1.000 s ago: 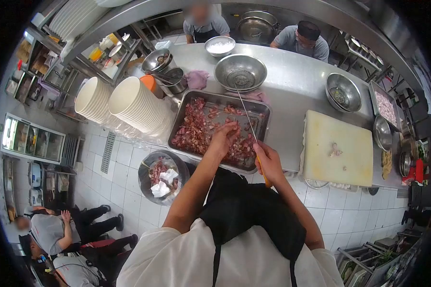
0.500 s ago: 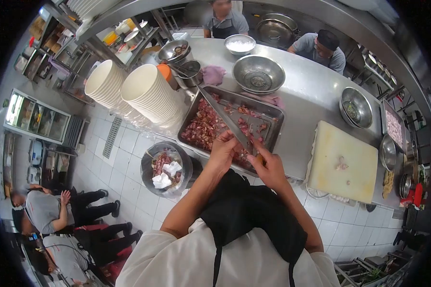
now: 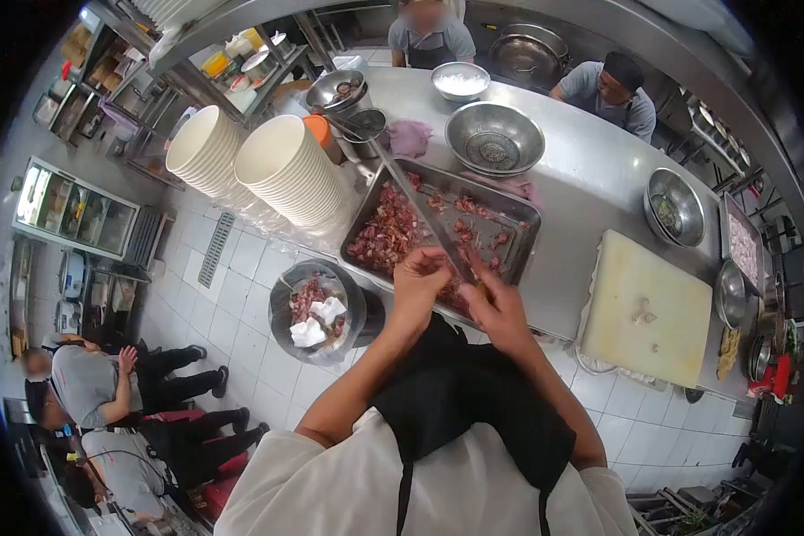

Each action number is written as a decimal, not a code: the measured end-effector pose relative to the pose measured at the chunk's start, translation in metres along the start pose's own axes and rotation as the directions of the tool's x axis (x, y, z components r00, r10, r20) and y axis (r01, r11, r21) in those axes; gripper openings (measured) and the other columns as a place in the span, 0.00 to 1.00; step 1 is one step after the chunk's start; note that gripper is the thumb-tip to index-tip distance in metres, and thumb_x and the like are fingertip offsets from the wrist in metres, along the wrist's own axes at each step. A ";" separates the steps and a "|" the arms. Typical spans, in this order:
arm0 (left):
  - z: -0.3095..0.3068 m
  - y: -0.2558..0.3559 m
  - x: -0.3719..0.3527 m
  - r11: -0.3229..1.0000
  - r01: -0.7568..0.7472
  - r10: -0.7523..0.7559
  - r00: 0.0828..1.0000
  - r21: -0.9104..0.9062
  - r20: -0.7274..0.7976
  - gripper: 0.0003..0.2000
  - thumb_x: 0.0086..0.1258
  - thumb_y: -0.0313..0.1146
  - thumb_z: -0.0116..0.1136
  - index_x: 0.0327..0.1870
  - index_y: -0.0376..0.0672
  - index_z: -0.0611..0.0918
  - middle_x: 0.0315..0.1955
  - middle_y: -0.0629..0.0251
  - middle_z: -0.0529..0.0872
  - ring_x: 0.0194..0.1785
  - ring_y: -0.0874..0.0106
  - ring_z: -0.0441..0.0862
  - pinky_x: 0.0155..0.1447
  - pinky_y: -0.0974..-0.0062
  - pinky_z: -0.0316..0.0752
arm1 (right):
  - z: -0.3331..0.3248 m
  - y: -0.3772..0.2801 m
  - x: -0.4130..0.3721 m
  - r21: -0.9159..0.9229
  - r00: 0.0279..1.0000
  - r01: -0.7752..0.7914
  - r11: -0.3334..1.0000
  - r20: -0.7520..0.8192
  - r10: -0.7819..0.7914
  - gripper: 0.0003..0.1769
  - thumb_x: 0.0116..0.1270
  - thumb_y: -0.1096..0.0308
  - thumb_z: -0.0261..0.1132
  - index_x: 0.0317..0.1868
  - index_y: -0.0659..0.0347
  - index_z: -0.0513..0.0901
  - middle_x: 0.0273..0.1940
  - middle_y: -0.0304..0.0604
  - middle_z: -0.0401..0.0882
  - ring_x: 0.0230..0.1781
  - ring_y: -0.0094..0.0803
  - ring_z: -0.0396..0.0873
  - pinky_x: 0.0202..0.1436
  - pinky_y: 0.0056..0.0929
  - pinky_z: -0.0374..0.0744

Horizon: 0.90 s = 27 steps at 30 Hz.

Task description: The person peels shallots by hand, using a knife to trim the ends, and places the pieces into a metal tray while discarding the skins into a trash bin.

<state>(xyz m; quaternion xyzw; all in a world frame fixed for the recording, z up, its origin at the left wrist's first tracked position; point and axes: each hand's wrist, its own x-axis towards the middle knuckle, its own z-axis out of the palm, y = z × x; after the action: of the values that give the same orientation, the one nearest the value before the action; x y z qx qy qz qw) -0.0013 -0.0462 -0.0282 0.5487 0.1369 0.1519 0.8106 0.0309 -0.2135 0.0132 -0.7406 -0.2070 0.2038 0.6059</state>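
Right fingers (image 3: 489, 279) clamped on knife (image 3: 422, 210), left fingers (image 3: 427, 259) curled, hold unclear, meat (image 3: 384, 234) below

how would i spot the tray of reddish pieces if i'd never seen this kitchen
Find the long steel counter and go to its near edge, just ahead of the black apron. There, with a knife over it, sits a rectangular metal tray. Its reddish pieces set it apart from the tray of pale pieces at far right.
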 end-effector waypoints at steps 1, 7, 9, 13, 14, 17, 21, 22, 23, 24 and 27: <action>-0.001 -0.002 -0.001 1.000 0.014 -0.014 1.000 -0.019 -0.013 0.08 0.69 0.20 0.60 0.47 0.37 0.83 0.38 0.66 0.88 0.39 0.77 0.85 0.46 0.79 0.80 | 0.000 -0.003 0.000 0.065 0.997 -0.075 0.995 0.019 0.074 0.31 0.71 0.58 0.65 0.71 0.60 0.71 0.25 0.42 0.76 0.26 0.27 0.75 0.35 0.26 0.74; 0.005 0.003 -0.007 0.975 0.191 -0.185 0.981 -0.117 0.065 0.10 0.68 0.19 0.59 0.50 0.35 0.82 0.42 0.63 0.88 0.42 0.74 0.86 0.50 0.75 0.82 | 0.005 0.010 0.008 0.247 0.989 -0.137 0.959 -0.028 0.148 0.28 0.75 0.59 0.62 0.71 0.59 0.72 0.21 0.33 0.70 0.19 0.19 0.67 0.24 0.22 0.67; 0.008 0.000 -0.008 0.953 0.232 -0.217 0.971 -0.195 0.099 0.11 0.69 0.19 0.59 0.51 0.35 0.81 0.44 0.62 0.87 0.44 0.73 0.86 0.52 0.73 0.82 | 0.006 0.009 0.009 0.309 0.985 -0.148 0.939 -0.041 0.169 0.23 0.77 0.58 0.58 0.67 0.60 0.75 0.19 0.31 0.69 0.17 0.18 0.67 0.21 0.20 0.66; 0.000 0.004 0.000 0.880 0.319 -0.281 0.947 -0.351 0.155 0.14 0.69 0.22 0.61 0.55 0.35 0.79 0.47 0.61 0.87 0.50 0.69 0.86 0.55 0.72 0.82 | -0.003 0.011 0.012 0.388 0.973 -0.223 0.894 0.035 0.228 0.19 0.79 0.52 0.54 0.46 0.60 0.79 0.18 0.33 0.69 0.14 0.19 0.66 0.17 0.20 0.65; -0.004 0.002 0.001 0.879 0.321 -0.289 0.947 -0.352 0.143 0.13 0.70 0.22 0.60 0.55 0.35 0.80 0.47 0.61 0.87 0.50 0.70 0.86 0.55 0.73 0.81 | -0.005 0.013 0.013 0.387 0.965 -0.258 0.885 0.062 0.254 0.20 0.79 0.52 0.54 0.54 0.60 0.77 0.18 0.33 0.69 0.14 0.19 0.66 0.17 0.20 0.65; -0.014 -0.002 0.002 0.878 0.327 -0.306 0.945 -0.350 0.113 0.13 0.70 0.22 0.59 0.55 0.37 0.81 0.47 0.63 0.87 0.50 0.72 0.85 0.55 0.75 0.80 | -0.009 0.020 0.014 0.369 0.943 -0.333 0.868 0.131 0.306 0.29 0.79 0.50 0.53 0.71 0.59 0.71 0.19 0.33 0.69 0.15 0.18 0.66 0.17 0.20 0.65; -0.020 -0.002 0.003 0.890 0.327 -0.314 0.945 -0.318 0.092 0.14 0.70 0.24 0.60 0.56 0.38 0.81 0.46 0.65 0.87 0.51 0.74 0.84 0.57 0.75 0.78 | -0.008 0.018 0.013 0.344 0.938 -0.345 0.873 0.168 0.304 0.29 0.79 0.50 0.53 0.74 0.56 0.68 0.19 0.33 0.69 0.15 0.18 0.65 0.17 0.20 0.65; -0.022 -0.003 0.003 0.894 0.326 -0.315 0.945 -0.306 0.086 0.14 0.71 0.25 0.60 0.56 0.38 0.81 0.46 0.65 0.87 0.52 0.74 0.84 0.57 0.75 0.78 | -0.007 0.015 0.013 0.343 0.937 -0.347 0.873 0.173 0.304 0.30 0.79 0.51 0.53 0.74 0.55 0.67 0.19 0.33 0.68 0.15 0.18 0.65 0.17 0.20 0.65; -0.022 -0.004 0.003 0.921 0.305 -0.303 0.952 -0.242 0.044 0.13 0.71 0.25 0.61 0.55 0.38 0.81 0.46 0.65 0.87 0.51 0.74 0.84 0.56 0.75 0.78 | -0.006 0.011 0.013 0.348 0.943 -0.329 0.878 0.168 0.287 0.29 0.79 0.51 0.53 0.75 0.55 0.67 0.19 0.33 0.68 0.15 0.18 0.65 0.17 0.20 0.65; -0.020 -0.002 0.003 0.943 0.284 -0.288 0.958 -0.176 0.004 0.13 0.71 0.25 0.61 0.55 0.38 0.81 0.46 0.65 0.87 0.50 0.74 0.84 0.56 0.75 0.79 | -0.005 0.007 0.013 0.353 0.949 -0.311 0.882 0.163 0.270 0.29 0.79 0.52 0.53 0.75 0.55 0.66 0.20 0.33 0.68 0.15 0.18 0.65 0.17 0.19 0.65; -0.022 0.002 0.003 0.960 0.239 -0.246 0.969 -0.143 -0.031 0.13 0.70 0.25 0.62 0.55 0.39 0.81 0.46 0.65 0.87 0.48 0.74 0.85 0.54 0.76 0.79 | -0.003 0.010 0.013 0.345 0.954 -0.295 0.891 0.166 0.251 0.29 0.79 0.53 0.53 0.75 0.54 0.67 0.20 0.33 0.68 0.15 0.18 0.64 0.18 0.19 0.65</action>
<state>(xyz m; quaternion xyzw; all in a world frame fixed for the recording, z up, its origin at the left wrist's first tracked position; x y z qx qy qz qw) -0.0072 -0.0256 -0.0344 0.4665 0.2120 0.0737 0.8556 0.0444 -0.2104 0.0036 -0.6233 -0.0944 0.3649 0.6852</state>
